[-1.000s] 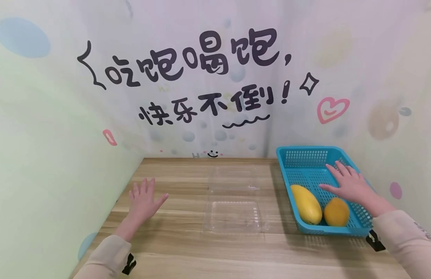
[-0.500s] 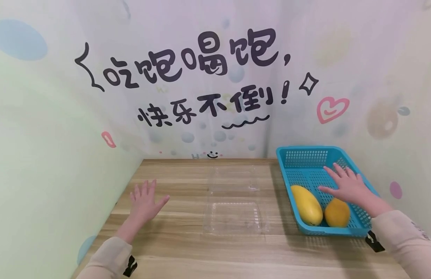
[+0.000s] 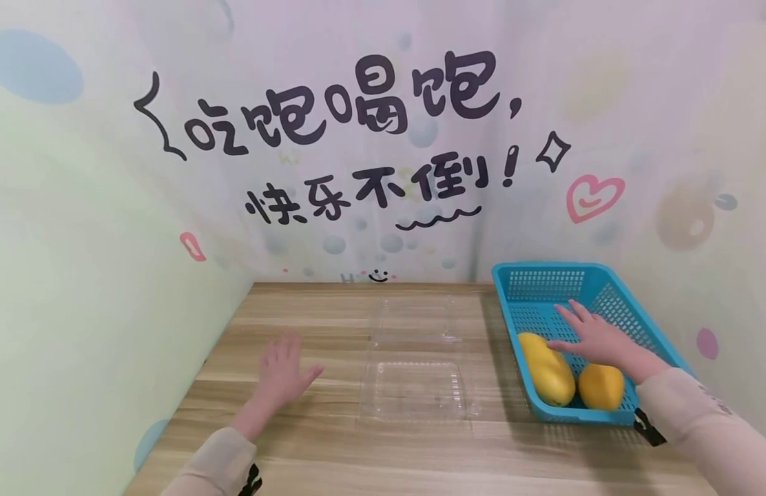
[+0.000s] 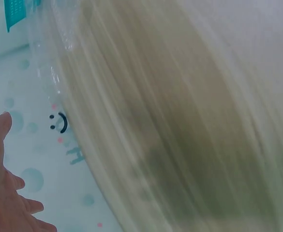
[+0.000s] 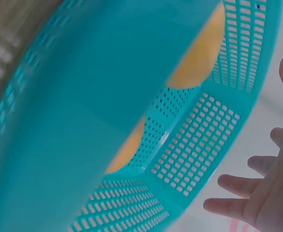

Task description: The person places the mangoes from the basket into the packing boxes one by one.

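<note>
My right hand (image 3: 596, 342) is spread over the blue plastic basket (image 3: 652, 331), its thumb near a long yellow mango (image 3: 552, 382). Whether the thumb touches the mango I cannot tell. Just below that hand lies a rounder orange-yellow fruit (image 3: 601, 387). In the right wrist view, the right hand's fingers (image 5: 240, 186) are straight and hold nothing. My left hand (image 3: 282, 372), also spread, hovers left of a clear plastic clamshell box (image 3: 414, 396) that lies unfolded on the table. The left wrist view shows the left hand (image 4: 3, 188) with no object in it.
The wood-grain table (image 3: 333, 455) meets a patterned wall covering (image 3: 333, 41) with large black lettering at the back. Pale walls also close in the left and right sides. The basket stands near the right wall.
My left hand has shifted rightward, closer to the clear box. The right hand has moved left within the basket's outline, toward the mango. Basket and box have stayed in place.
</note>
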`<state>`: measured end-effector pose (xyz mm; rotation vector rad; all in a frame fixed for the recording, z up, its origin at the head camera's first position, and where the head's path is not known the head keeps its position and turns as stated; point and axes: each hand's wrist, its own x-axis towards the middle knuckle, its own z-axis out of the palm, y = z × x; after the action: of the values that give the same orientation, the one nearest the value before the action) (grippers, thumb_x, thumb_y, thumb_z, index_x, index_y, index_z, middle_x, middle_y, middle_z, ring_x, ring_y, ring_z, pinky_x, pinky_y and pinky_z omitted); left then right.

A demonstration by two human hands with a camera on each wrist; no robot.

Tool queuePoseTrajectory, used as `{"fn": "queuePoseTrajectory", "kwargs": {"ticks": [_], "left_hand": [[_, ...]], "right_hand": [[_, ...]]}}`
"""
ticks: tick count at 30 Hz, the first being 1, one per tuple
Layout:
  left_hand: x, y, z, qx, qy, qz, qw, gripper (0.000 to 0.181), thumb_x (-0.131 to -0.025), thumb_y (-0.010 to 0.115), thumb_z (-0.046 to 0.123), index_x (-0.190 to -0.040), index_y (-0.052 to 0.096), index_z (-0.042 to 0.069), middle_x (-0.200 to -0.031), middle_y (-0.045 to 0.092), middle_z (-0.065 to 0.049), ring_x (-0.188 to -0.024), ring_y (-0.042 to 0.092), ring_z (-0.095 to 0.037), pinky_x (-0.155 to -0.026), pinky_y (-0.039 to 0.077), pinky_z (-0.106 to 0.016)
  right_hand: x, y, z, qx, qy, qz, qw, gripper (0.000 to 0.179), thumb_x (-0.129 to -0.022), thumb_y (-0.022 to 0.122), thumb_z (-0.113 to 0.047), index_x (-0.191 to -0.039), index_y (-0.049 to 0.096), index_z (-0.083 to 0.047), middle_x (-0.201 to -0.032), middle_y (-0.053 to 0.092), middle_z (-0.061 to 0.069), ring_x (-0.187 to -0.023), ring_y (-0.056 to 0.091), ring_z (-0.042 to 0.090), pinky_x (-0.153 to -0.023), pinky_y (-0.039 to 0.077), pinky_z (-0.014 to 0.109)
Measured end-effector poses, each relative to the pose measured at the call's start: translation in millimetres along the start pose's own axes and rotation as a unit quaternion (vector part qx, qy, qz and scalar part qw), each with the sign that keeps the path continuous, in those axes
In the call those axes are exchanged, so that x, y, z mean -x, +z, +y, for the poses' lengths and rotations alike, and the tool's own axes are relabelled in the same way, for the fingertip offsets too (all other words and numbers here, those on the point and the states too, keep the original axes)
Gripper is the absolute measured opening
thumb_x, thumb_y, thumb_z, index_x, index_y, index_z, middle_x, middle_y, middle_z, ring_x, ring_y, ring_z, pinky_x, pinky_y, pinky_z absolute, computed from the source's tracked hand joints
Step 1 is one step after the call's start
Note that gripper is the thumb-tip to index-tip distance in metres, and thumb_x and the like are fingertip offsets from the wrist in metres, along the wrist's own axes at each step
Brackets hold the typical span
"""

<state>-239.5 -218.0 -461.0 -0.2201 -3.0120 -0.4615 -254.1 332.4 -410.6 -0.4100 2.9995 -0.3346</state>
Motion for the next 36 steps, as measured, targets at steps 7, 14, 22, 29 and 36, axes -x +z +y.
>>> {"fn": "queuePoseTrajectory", "kwargs": {"ticks": [7,14,22,29,36], "left_hand": [[10.9,19.9,24.1,0.06,0.029,-0.025,0.9974,0.076,-0.088,0.056,0.042,-0.138,0.027,-0.008,-0.141,0.024,-0.035,-0.129,0.018,-0.054,-0.103,0.015,-0.066],[21.1,34.5,45.2,0.101,0.048,-0.058,0.9921,0.075,-0.088,0.056,0.041,-0.141,0.026,-0.003,-0.143,0.025,-0.031,-0.128,0.019,-0.055,-0.103,0.016,-0.066],[30.9,47.2,56.8,0.118,0.07,-0.091,0.9863,0.08,-0.087,0.054,0.047,-0.141,0.024,-0.004,-0.142,0.026,-0.031,-0.129,0.025,-0.05,-0.104,0.019,-0.062],[33.6,55.9,65.3,0.13,0.098,-0.096,0.982,0.081,-0.087,0.053,0.049,-0.141,0.024,-0.004,-0.141,0.03,-0.029,-0.129,0.029,-0.045,-0.105,0.022,-0.059],[34.2,57.7,71.5,0.134,0.111,-0.102,0.9794,0.083,-0.087,0.053,0.049,-0.14,0.023,-0.008,-0.142,0.03,-0.027,-0.128,0.031,-0.045,-0.106,0.023,-0.057]], "right_hand": [[-11.2,8.8,-8.9,-0.013,-0.02,-0.059,0.998,0.09,-0.083,0.055,-0.056,-0.14,0.024,0.007,-0.14,0.014,0.04,-0.11,0.039,0.06,-0.076,0.042,0.064],[-25.0,11.6,-16.3,-0.019,-0.017,-0.124,0.9919,0.089,-0.084,0.055,-0.054,-0.141,0.021,0.007,-0.139,0.016,0.042,-0.11,0.042,0.056,-0.083,0.039,0.064],[-30.7,14.3,-23.9,-0.021,-0.007,-0.166,0.9858,0.085,-0.084,0.06,-0.046,-0.14,0.024,0.007,-0.136,0.022,0.042,-0.118,0.031,0.059,-0.089,0.032,0.067],[-37.4,18.4,-25.2,-0.006,-0.008,-0.189,0.982,0.083,-0.082,0.063,-0.043,-0.14,0.027,0.004,-0.134,0.029,0.04,-0.12,0.028,0.058,-0.09,0.029,0.069],[-43.9,23.5,-28.2,-0.001,0.0,-0.208,0.9782,0.08,-0.08,0.064,-0.037,-0.14,0.029,0.002,-0.135,0.03,0.039,-0.122,0.028,0.057,-0.091,0.029,0.069]]}}
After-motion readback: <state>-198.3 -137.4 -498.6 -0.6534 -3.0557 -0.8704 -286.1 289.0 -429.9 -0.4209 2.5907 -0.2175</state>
